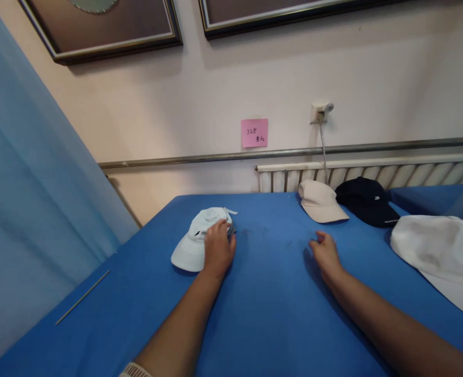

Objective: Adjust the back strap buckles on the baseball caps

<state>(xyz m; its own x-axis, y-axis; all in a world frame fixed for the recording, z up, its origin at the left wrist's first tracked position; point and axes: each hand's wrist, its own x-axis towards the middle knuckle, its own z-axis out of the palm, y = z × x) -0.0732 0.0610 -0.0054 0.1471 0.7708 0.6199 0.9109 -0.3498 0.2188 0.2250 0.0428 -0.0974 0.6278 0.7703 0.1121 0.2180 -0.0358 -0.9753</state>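
My left hand [217, 247] rests on a white cap [197, 238] lying on the blue-covered table [270, 303], fingers curled over the cap's crown. My right hand [325, 250] lies on the blue cloth near the middle with its fingers loosely apart and nothing in it. It is a short way in front of a beige cap [320, 201].
A dark navy cap [368, 201] lies beside the beige one at the back right. A white garment [443, 254] spreads over the right edge. A thin stick [82, 296] lies near the left edge. A blue curtain [27, 199] hangs left; a radiator [372, 173] and pink note [254, 132] are behind.
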